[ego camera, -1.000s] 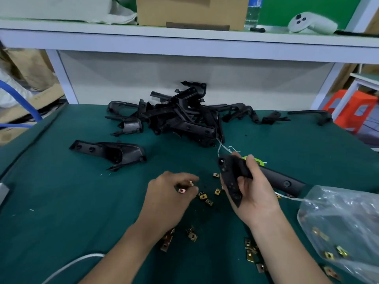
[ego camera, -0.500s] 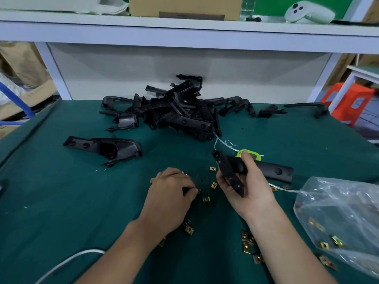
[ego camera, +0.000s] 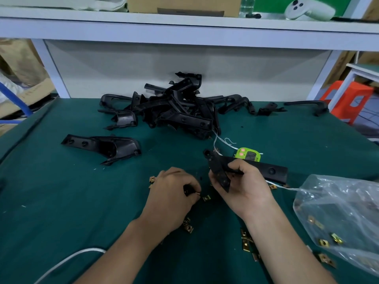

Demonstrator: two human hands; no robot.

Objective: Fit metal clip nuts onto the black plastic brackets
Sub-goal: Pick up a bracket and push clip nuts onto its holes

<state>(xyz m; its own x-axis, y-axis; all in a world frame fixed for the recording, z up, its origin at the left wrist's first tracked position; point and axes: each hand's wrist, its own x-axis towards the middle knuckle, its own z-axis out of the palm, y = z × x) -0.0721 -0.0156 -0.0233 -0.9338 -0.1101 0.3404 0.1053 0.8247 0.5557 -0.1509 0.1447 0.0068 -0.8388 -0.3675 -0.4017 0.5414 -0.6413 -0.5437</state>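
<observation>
Bare left hand (ego camera: 172, 194) and bare right hand (ego camera: 247, 188) — forearms bare too.

Lime-green device (ego camera: 247, 155) just beyond the fingers (ego camera: 235, 166); clear plastic bag (ego camera: 338, 201) to their right; white cable (ego camera: 96, 249) near-left; cardboard box (ego camera: 184, 3), white controller (ego camera: 309, 9) on shelf (ego camera: 184, 29) far beyond; orange stool (ego camera: 348, 99) far right.

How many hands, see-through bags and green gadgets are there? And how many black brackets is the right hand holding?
Hands: 2, left hand and right hand
See-through bag: 1
Green gadget: 1
Black bracket held in the right hand: 1
Total: 5
</observation>
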